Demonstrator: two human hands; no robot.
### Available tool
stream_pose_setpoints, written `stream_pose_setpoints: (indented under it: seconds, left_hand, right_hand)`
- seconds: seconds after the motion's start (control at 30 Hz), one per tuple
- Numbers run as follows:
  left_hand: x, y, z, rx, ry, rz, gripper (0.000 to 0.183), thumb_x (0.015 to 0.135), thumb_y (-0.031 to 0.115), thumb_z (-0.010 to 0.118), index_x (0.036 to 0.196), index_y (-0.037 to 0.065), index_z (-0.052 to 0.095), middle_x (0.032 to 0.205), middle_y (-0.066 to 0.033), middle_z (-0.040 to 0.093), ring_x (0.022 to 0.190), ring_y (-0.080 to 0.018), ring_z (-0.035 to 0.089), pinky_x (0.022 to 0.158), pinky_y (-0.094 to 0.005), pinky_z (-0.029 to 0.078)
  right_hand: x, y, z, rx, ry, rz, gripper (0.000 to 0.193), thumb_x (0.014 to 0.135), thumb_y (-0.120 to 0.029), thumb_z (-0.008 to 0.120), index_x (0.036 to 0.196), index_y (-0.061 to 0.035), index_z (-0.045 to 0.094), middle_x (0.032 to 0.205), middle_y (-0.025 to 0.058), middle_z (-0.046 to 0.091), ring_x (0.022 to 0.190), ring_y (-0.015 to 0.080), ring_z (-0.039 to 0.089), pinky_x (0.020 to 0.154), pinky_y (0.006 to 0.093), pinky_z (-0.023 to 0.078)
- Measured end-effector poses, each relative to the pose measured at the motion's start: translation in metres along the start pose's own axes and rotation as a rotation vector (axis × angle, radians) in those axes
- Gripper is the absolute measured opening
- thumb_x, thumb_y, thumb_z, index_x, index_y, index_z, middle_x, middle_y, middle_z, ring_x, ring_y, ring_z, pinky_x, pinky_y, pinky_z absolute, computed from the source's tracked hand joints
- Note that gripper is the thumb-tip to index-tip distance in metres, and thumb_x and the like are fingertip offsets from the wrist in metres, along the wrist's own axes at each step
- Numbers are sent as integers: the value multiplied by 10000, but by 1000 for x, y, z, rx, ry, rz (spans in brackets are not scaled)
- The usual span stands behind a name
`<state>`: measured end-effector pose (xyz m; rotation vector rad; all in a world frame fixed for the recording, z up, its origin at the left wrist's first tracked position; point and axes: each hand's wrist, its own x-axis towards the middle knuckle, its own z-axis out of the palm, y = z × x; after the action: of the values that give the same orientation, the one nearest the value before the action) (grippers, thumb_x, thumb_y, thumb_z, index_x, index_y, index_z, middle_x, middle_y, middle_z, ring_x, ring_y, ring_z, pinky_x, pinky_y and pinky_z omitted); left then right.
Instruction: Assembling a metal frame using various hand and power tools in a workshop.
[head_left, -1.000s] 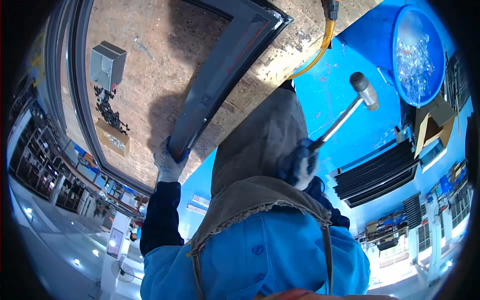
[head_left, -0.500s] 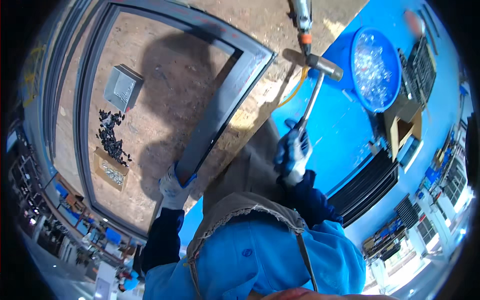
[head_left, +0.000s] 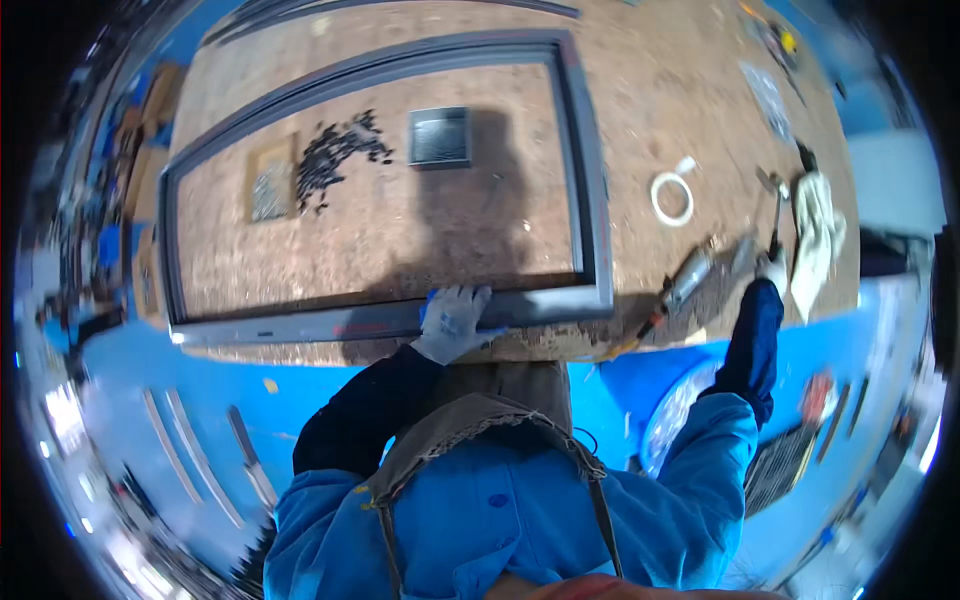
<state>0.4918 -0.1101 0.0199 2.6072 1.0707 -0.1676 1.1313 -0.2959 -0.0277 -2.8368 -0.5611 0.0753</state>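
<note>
Dark grey frame (head_left: pixel 375 320) lies flat on the table (head_left: pixel 660 110), its long axis running left to right and its near rail along the table's front edge; the short right-hand rail points away from the wearer. I have the left hand (head_left: pixel 455 318) laid over that near rail, right of its middle: grip spread, fingers pointing away over the rail, thumb out to the right, not wrapped round it. My right hand (head_left: pixel 770 268) is at the table's right side, grip closed about the handle end of a hammer (head_left: pixel 779 215); blur hides the separate fingers. Hammer's long axis points away from the wearer, head at the far end; I cannot tell whether it touches the table. Pale cloth (head_left: pixel 814 235) just right of it; power tool (head_left: pixel 687 278) to the left, slanting, orange end toward the wearer. Inside frame: grey box (head_left: pixel 440 138), black pieces (head_left: pixel 335 160).
</note>
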Motion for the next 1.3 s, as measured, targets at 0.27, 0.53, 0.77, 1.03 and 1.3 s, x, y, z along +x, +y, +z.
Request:
stream_pose_setpoints:
  seconds: [0.27,0.53,0.77,1.03,1.3]
  left_hand:
    - [-24,24,11,-136,-66,76,700,662,619,644,1102,79,586,1032,-126,585,979,-295,549,833,-435,428]
    - [-75,-9,3,58,445,-410,573,741,411,643,1241,159,516,1301,-186,445,1264,-395,338,1045,-602,185]
    - [-145,-93,86,-382,1184,-1454,916,752,309,707,1421,-40,187,1382,-242,338,1281,-341,322,1078,-365,250]
    - [-191,-55,109,-676,946,-1070,981,770,392,683,1450,10,88,1489,-236,153,1378,-378,153,1106,-431,194]
    - [-391,-119,146,-1382,774,-718,639,848,211,625,1387,31,331,1310,-182,487,1188,-263,497,979,-356,407]
  right_hand:
    - [72,-131,24,-100,52,-412,440,814,-314,577,1199,-99,569,1088,164,619,1010,299,594,878,375,470]
    - [-81,-335,21,274,-105,-940,370,819,-308,592,1151,-145,596,1138,133,593,1081,338,536,907,411,446]
    - [-292,-261,16,445,-342,-1444,419,738,-112,676,1144,-74,578,1146,163,557,1023,376,533,888,451,433]
    - [-558,-290,65,159,-594,-1730,649,749,-361,668,1315,-126,452,1334,178,393,1222,391,373,991,519,331]
    - [-749,-454,115,-97,-454,-1585,822,750,-462,648,1417,-145,286,1345,183,417,1203,364,430,992,475,345]
